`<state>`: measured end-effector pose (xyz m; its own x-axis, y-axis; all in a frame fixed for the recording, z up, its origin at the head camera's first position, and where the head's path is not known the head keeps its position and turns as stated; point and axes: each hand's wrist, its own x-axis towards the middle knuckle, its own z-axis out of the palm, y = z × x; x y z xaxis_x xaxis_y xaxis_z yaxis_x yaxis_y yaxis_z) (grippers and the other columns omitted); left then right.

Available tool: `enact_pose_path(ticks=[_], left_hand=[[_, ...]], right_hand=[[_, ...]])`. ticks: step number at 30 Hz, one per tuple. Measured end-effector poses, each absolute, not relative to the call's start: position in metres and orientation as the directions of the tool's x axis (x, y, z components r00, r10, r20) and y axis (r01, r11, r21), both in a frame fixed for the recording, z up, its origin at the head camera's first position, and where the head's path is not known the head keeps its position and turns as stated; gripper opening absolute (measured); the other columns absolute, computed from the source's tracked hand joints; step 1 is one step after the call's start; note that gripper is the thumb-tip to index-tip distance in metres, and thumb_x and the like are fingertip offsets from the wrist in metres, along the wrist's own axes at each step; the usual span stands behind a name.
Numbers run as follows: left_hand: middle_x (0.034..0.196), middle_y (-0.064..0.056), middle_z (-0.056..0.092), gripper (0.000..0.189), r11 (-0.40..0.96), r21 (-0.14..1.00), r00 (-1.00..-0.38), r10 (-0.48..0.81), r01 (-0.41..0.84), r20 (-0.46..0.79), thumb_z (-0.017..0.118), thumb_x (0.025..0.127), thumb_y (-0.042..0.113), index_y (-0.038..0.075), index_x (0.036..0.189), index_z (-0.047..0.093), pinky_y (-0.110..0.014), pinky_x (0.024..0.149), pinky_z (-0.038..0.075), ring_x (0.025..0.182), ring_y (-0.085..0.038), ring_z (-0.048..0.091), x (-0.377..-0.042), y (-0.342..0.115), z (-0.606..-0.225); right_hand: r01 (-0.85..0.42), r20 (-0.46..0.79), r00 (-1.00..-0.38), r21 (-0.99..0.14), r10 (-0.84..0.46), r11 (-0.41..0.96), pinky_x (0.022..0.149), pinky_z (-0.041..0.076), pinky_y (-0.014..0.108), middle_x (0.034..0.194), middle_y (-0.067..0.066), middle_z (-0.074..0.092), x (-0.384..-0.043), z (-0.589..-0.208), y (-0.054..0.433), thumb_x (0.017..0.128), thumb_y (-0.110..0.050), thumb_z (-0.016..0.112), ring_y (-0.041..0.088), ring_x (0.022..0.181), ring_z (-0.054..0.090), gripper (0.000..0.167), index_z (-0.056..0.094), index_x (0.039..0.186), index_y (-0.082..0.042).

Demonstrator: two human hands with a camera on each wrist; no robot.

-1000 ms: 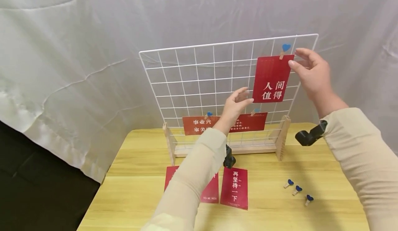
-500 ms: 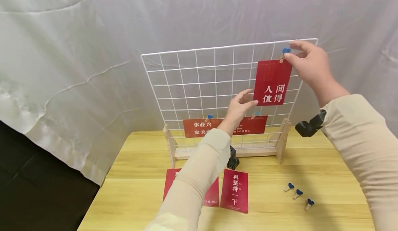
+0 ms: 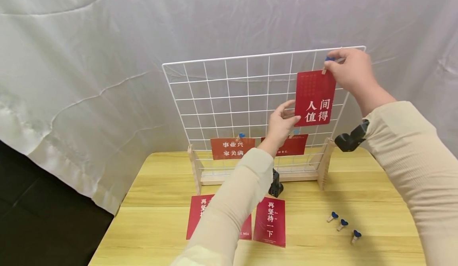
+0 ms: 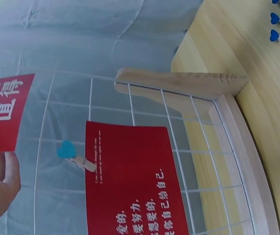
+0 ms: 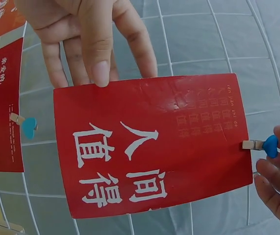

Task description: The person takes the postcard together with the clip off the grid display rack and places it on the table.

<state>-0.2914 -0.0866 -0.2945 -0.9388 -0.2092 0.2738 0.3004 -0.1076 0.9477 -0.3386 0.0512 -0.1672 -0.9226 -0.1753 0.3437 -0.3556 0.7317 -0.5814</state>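
Beige sleeves (image 3: 222, 214) come nearest, the left one partly covering some red paper on the yellow wooden table (image 3: 307, 218). Just right of it lies a loose red card (image 3: 270, 236) with a column of white characters; farther right, three small pegs (image 3: 342, 224) with dark blue hearts lie in a slanting row. Beyond stands a rack with a wooden base (image 3: 297, 175). Low on it hang an orange-red card (image 3: 229, 151) and a darker red card (image 3: 298, 143), a blue peg on each. Higher up, the left hand (image 3: 280, 125) holds the left edge of the raised card (image 3: 315, 93) between thumb and fingers, near the bottom. The right hand (image 3: 354, 69) pinches the blue heart clip (image 5: 261, 145) on the top edge. The raised card is in front of the upper right of the white wire grid (image 3: 269, 55); whether the blue heart clip also bites the wire, I cannot tell. A pale curtain (image 3: 107, 59) hangs behind.
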Motion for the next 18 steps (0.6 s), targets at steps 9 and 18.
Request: enact_pose_path(ticks=[9,18], left_hand=[[0.091,0.001,0.058,0.045,-0.113,0.943,-0.920,-0.285,0.312,0.270,0.057,0.076,-0.009,0.020,0.111,0.059,-0.016,0.039,0.035,0.078,-0.010,0.055,-0.304,-0.079,-0.303],[0.092,0.002,0.058,0.052,-0.145,0.937,-0.928,-0.252,0.317,0.275,0.054,0.078,-0.011,0.025,0.115,0.057,-0.020,0.048,0.047,0.076,-0.009,0.056,-0.306,-0.079,-0.297]], right_hand=[[-0.334,0.328,-0.932,-0.609,-0.155,0.720,0.064,0.041,0.027,0.112,0.019,0.050,-0.340,-0.165,0.049,0.088,-0.023,0.045,0.027,0.093,0.046,0.041,0.044,0.124,-0.004],[-0.290,0.296,-0.947,-0.634,-0.122,0.716,0.063,0.041,0.022,0.113,0.017,0.053,-0.343,-0.164,0.051,0.087,-0.026,0.048,0.023,0.094,0.047,0.042,0.045,0.126,-0.009]])
